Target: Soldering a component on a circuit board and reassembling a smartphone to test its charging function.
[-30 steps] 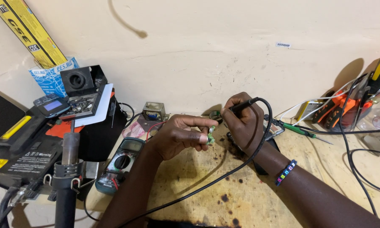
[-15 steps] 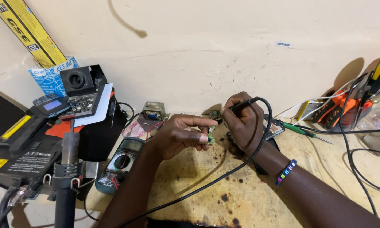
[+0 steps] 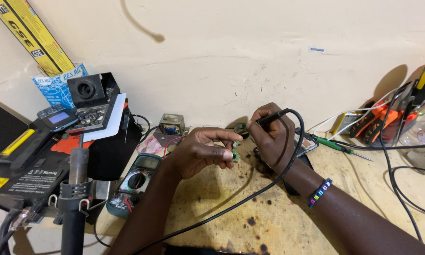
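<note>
My left hand point(image 3: 200, 150) pinches a small green circuit board point(image 3: 235, 152) between thumb and fingertips, just above the scorched wooden bench point(image 3: 231, 217). My right hand point(image 3: 269, 137) grips a black soldering iron point(image 3: 273, 116) like a pen, with its tip hidden behind my fingers close to the board. The iron's black cable point(image 3: 250, 193) loops over my right wrist and runs toward the near edge. A beaded bracelet point(image 3: 319, 192) sits on my right forearm.
A green multimeter point(image 3: 132, 182) lies left of my left arm. A black soldering station point(image 3: 28, 160) and an iron holder point(image 3: 78, 189) fill the left side. A small transformer point(image 3: 171, 124) stands by the wall. A green screwdriver point(image 3: 337, 146), orange-handled pliers point(image 3: 377, 125) and cables lie at the right.
</note>
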